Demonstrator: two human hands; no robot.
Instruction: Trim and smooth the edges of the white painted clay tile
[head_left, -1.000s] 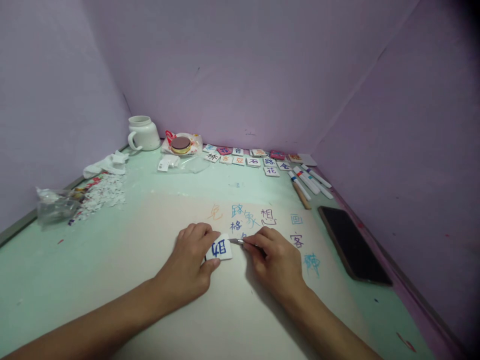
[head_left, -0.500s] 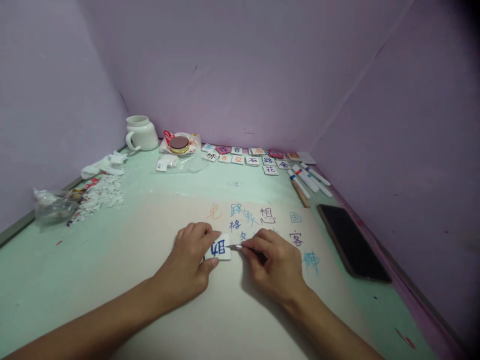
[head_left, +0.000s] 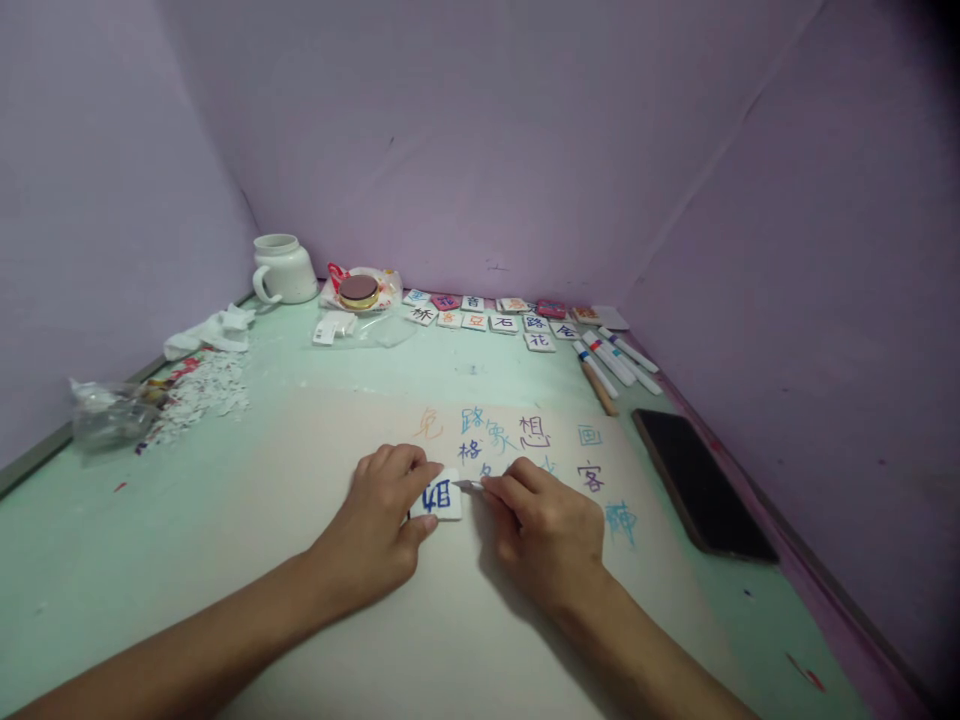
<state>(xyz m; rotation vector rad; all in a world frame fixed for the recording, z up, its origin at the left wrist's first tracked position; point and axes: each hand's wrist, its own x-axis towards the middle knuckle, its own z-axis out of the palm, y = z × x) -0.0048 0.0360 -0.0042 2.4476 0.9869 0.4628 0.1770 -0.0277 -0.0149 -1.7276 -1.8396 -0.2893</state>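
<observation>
- Left hand [head_left: 384, 520]: fingers pinch the white tile [head_left: 444, 500].
- Right hand [head_left: 549, 528]: fingers closed on a slim tool [head_left: 470, 485], apparently carving.
- Next stroke likely needs steady bracing.

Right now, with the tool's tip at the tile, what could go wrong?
The tool could slip across the tile and nick the left hand, which lies close to its tip. That hand covers only the tile's left part, so pressure from the right hand might twist it.
</observation>
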